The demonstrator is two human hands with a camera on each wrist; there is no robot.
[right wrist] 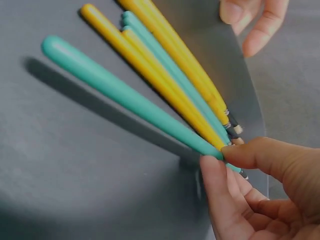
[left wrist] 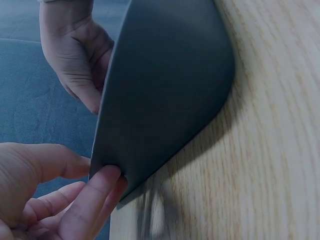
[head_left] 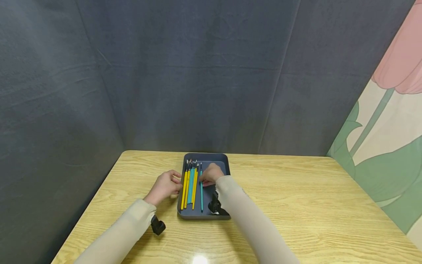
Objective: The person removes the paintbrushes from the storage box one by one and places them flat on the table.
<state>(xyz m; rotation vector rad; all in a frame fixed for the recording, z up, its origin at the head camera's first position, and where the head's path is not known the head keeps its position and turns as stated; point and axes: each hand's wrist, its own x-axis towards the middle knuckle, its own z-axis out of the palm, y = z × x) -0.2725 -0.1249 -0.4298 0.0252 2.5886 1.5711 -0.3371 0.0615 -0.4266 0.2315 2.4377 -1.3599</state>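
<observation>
A dark grey rectangular tray (head_left: pixel 214 157) holds several slim paintbrushes with yellow and teal handles (head_left: pixel 186 189), lying side by side along its left side. My right hand (head_left: pixel 211 173) pinches one teal paintbrush (right wrist: pixel 115 95) between thumb and fingertips, to the right of the others. In the right wrist view its handle end stands off the tray floor above its own shadow. At the tray's left wall my left hand (head_left: pixel 167 186) holds the rim, thumb at the edge and fingers against the outer side (left wrist: pixel 165 75). The held brush's tip is partly hidden by my fingers.
The tray stands on a light wood-grain table (head_left: pixel 290 198). Dark grey cloth (head_left: pixel 197 80) hangs behind and to the left. On the right is a panel with a pink flower and green leaves (head_left: pixel 385 154). A black wrist camera (head_left: pixel 157 225) is on my left wrist.
</observation>
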